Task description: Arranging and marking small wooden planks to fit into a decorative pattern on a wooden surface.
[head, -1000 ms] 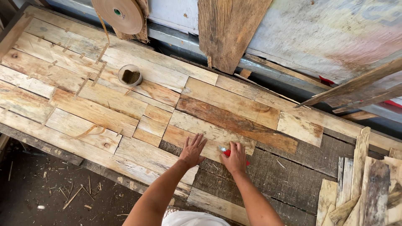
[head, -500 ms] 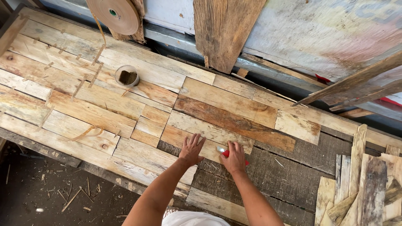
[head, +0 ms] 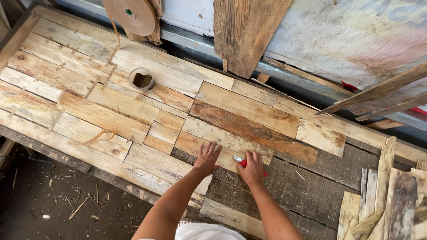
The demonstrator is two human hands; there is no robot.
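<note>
1. right hand is clenched around a red-handled knife, blade tip at the edge of the short pale plank — a light, stiff tool, best gripped by the handle, clear of the blade.
2. left hand lies flat and released, fingers spread, pressing that plank; it looks thin, rigid and splintery, so hold it by its face.
3. farther off, a small round tin sits on the patchwork boards — a tape roll hangs beyond.
4. against the earlier frame, both hands sit much as before; only the view shifts slightly.

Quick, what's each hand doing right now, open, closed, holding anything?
Left hand: open, fingers spread flat on a wood plank.
Right hand: closed on a red-handled tool.
</note>
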